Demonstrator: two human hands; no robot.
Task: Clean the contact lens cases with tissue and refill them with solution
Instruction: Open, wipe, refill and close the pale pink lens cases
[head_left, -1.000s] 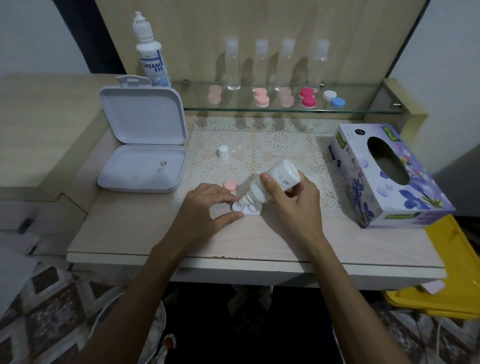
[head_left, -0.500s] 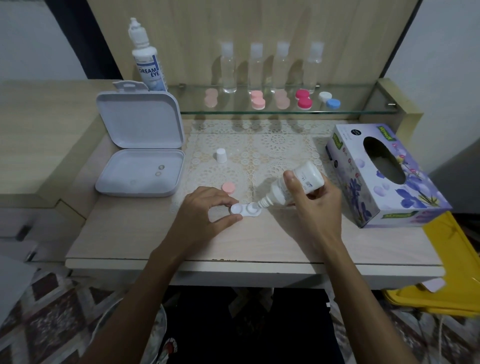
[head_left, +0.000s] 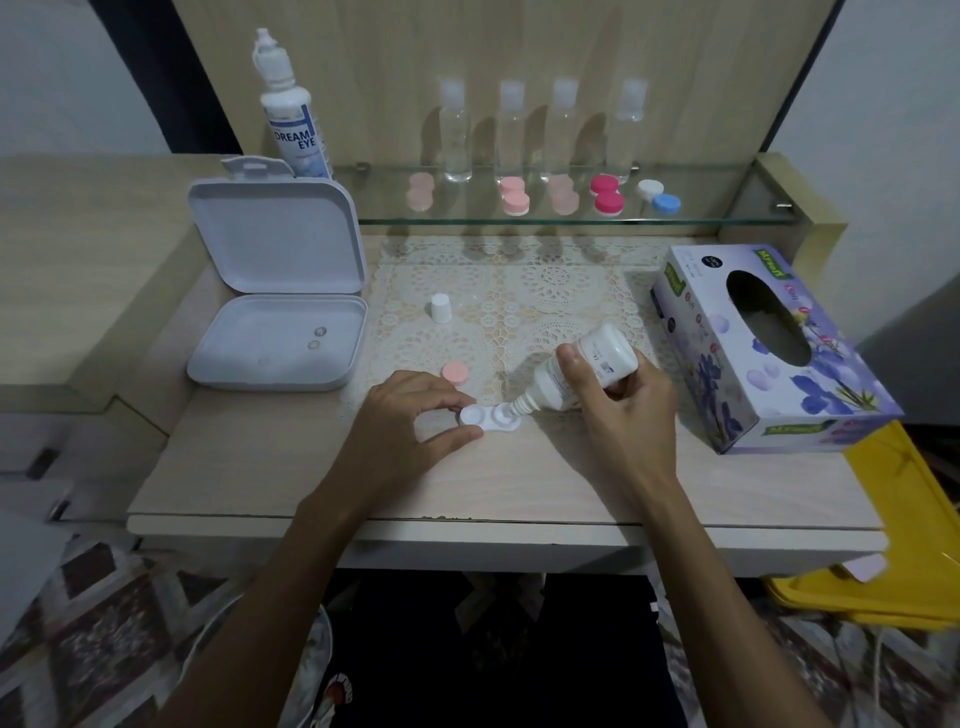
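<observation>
The left hand (head_left: 410, 415) pinches the white plastic twin-well lens case (head_left: 491, 417) flat on the pale wooden desk (head_left: 260, 467). The right hand (head_left: 618, 410) grips the tilted white solution bottle (head_left: 582, 371), nozzle seemingly at the right well; squeeze gently, avoid overflow.

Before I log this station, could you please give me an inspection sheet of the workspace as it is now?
Surface: pale wooden desk with a lace mat.
Job's things: white lens case, both wells uncapped; solution bottle tilted, nozzle at the right well; pink cap and white bottle cap on the mat; tissue box at right.
Clutter: open white box; Dream Eye bottle; clear bottles and closed cases on the glass shelf.
Hands: left hand pinches the case; right hand grips the bottle.
Cables: nothing seen.
Surroundings: yellow tray at lower right; patterned floor.
</observation>
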